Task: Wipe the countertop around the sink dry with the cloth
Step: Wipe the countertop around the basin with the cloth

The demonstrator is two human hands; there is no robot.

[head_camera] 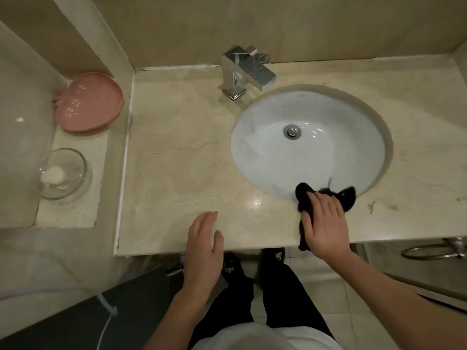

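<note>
Left hand (203, 238): fingers straight, flat on near worktop (177, 152) edge, grasping nothing. Sink (310, 142) right of centre. Right hand (324, 223): fingers spread, pressing black cloth (303, 193) on sink's near rim; cloth tail hangs over worktop edge.

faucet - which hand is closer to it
Neither clearly. The faucet is at the back; the left hand rests by the front edge, the right hand presses the cloth at the basin's front rim.
</note>
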